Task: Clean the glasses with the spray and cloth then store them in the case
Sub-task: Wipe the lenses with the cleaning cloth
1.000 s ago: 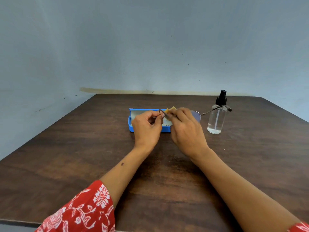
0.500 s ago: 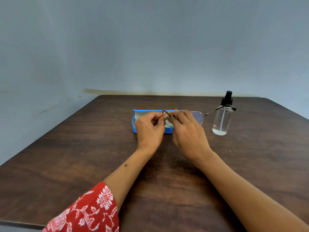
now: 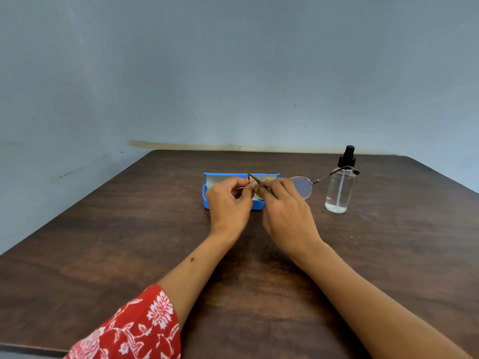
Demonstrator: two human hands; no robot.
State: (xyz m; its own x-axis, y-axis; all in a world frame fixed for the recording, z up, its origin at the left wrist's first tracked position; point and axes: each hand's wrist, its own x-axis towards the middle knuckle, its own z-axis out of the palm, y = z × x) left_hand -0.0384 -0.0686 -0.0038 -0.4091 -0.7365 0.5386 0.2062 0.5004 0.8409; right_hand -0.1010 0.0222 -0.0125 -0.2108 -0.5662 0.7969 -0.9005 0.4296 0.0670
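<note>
Thin metal-framed glasses [image 3: 302,186] hang above the table in front of an open blue case [image 3: 223,176]. My left hand [image 3: 229,203] pinches the frame at the left lens. My right hand [image 3: 285,211] pinches that lens with a small yellowish cloth [image 3: 269,179], of which only a sliver shows between the fingers. The right lens and its open temple arm stick out to the right, toward a clear spray bottle [image 3: 340,189] with a black pump top. The left lens is mostly hidden by my fingers.
The dark wooden table [image 3: 129,242] stands against a pale blue wall. The spray bottle stands upright to the right of the case, with the temple tip crossing in front of its neck. A red floral sleeve [image 3: 129,330] covers my left forearm.
The cloth shows less between my right fingers than a second ago. Both hands stay on the glasses in front of the case.
</note>
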